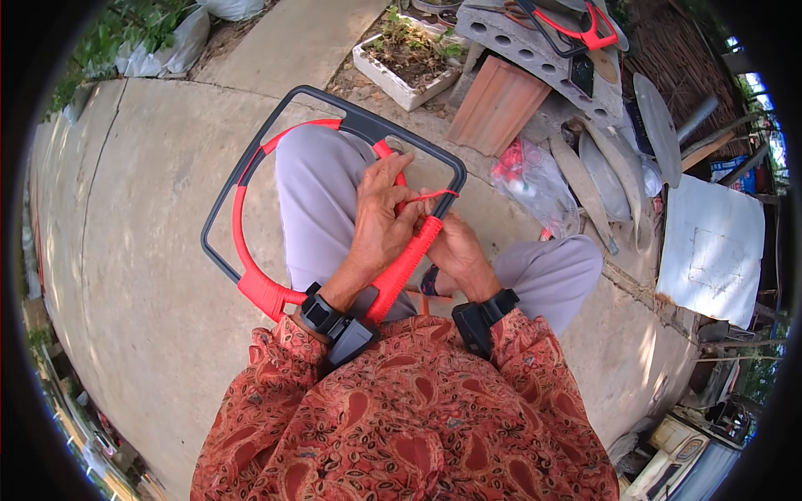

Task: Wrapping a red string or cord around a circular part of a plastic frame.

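Note:
A dark rounded-rectangle frame [357,123] with a curved inner band rests over my lap, tilted. Red strip is wrapped closely around much of the inner band, and a thick red-wrapped bar [407,265] runs down toward my waist. My left hand [383,219] lies across the inside of the frame, its fingers bent and closed near the loose red strip [430,198]. On the other side of the wrapped bar, my right hand [461,255] grips the frame near its corner. Its fingertips are partly hidden behind the bar and the left hand.
A second frame with red wrapping [595,35] lies on a pierced concrete block [522,42]. Nearby are a leaning clay tile [499,104], a white planter box [409,92] and a clear plastic bag [543,188] holding red material. A white panel [710,250] stands at the right.

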